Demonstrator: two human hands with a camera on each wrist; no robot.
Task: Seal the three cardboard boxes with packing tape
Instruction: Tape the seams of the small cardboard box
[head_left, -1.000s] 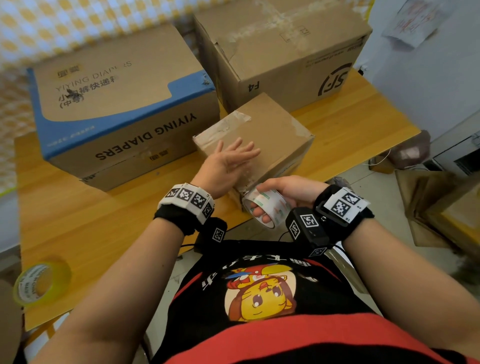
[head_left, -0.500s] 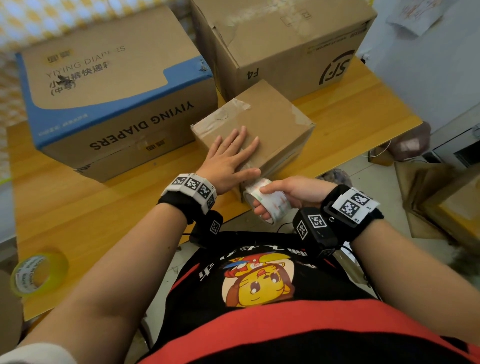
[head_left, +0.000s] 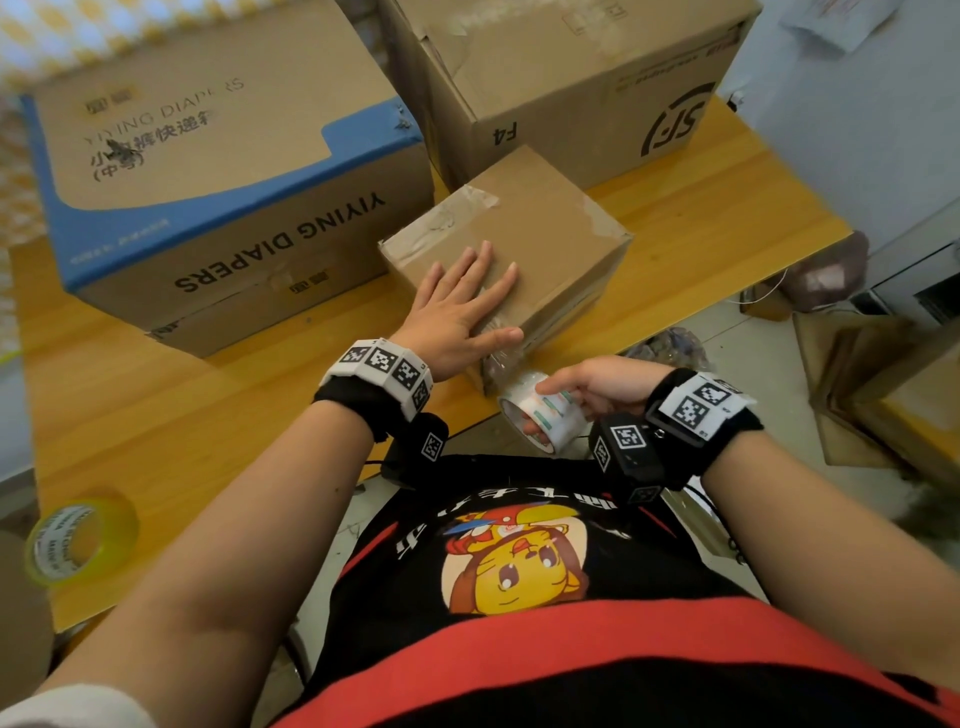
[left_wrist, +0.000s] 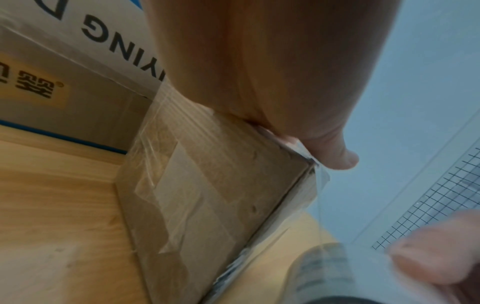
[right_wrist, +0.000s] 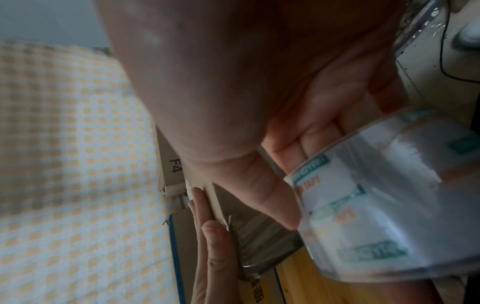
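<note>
While left hand (head_left: 457, 306) lies flat on small box (head_left: 550, 228) | right hand (head_left: 597, 387) grips tape roll (head_left: 540, 410)

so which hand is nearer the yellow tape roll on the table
Left. The left hand lies flat on the small box, on the yellow tape roll's side; the right hand, gripping the clear tape roll, is farther right.

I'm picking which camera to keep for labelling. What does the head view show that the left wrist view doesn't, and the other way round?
Only the head view shows the SF box, the yellow tape roll at the table edge, and the left hand lying flat on the small box. Only the left wrist view shows old clear tape wrinkled across that box's side. Both show the diapers box, the small box, and the tape roll gripped by the right hand.
</note>
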